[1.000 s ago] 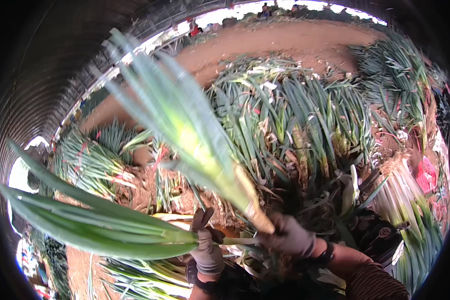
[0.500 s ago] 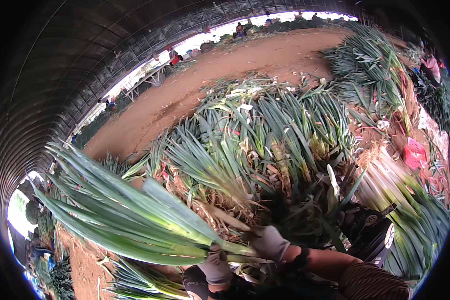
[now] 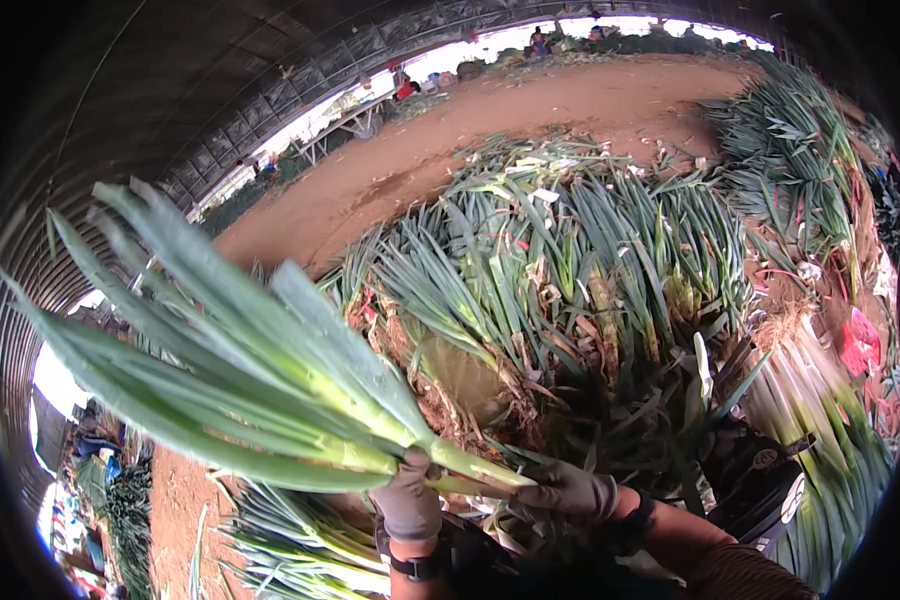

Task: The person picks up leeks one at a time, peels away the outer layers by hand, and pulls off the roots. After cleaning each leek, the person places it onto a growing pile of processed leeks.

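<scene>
Large green onions (image 3: 310,370) fan out to the upper left, their broad leaves spread and their pale stalks toward my right hand. My left hand (image 3: 411,500), in a grey glove, is closed round the stalks just below the leaves. My right hand (image 3: 575,490), gloved too, has its fingers closed at the lower tip of the stalks; whether it also pinches a loose outer leaf cannot be made out. Behind them lies a heap of untrimmed green onions (image 3: 560,250) with brown, dry lower ends. To my right rests a pile of pale-stemmed green onions (image 3: 820,420), roots pointing away.
More green onions (image 3: 300,545) lie at lower left. A taller stack (image 3: 795,150) stands at far right, near a red plastic bag (image 3: 858,343). Bare brown ground (image 3: 530,100) runs behind the heap, with a table (image 3: 335,130) and distant people beyond.
The green onions and my left hand have risen slightly and shifted left in view. My right hand has moved a little right and down, staying at the stalk ends. The background has shifted right.
</scene>
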`<state>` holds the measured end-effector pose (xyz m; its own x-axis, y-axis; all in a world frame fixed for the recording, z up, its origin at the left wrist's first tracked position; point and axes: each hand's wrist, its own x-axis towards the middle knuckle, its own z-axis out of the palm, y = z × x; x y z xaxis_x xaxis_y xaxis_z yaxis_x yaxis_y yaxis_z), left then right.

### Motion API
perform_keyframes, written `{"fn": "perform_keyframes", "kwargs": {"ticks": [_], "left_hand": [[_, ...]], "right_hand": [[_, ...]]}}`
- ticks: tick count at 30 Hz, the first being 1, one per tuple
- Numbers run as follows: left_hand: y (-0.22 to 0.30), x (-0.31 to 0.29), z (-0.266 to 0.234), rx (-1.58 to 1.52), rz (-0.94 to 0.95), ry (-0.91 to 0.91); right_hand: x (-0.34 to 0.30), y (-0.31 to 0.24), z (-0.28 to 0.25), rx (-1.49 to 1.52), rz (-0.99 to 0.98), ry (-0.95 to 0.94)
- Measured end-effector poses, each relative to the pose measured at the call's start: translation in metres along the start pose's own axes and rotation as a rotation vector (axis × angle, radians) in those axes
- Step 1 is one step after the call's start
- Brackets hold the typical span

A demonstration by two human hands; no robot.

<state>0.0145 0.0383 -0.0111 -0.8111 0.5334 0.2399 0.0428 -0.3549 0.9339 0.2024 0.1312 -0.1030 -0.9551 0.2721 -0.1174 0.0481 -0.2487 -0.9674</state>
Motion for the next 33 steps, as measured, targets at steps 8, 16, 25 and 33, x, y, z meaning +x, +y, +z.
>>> {"fn": "perform_keyframes", "kwargs": {"ticks": [8, 16, 25, 33], "left_hand": [[-0.025, 0.006, 0.0, 0.084, -0.038, -0.266], [-0.059, -0.091, 0.002, 0.042, -0.375, -0.334], [-0.026, -0.017, -0.046, 0.17, -0.19, -0.171], [-0.123, 0.022, -0.02, -0.088, -0.228, -0.32]], "right_hand": [[-0.004, -0.038, 0.033, -0.623, -0.308, 0.689], [0.002, -0.05, -0.006, -0.366, -0.419, 0.596], [-0.049, -0.068, 0.0, -0.08, 0.011, 0.41], [-0.066, 0.016, -0.02, -0.724, -0.235, 0.142]]}}
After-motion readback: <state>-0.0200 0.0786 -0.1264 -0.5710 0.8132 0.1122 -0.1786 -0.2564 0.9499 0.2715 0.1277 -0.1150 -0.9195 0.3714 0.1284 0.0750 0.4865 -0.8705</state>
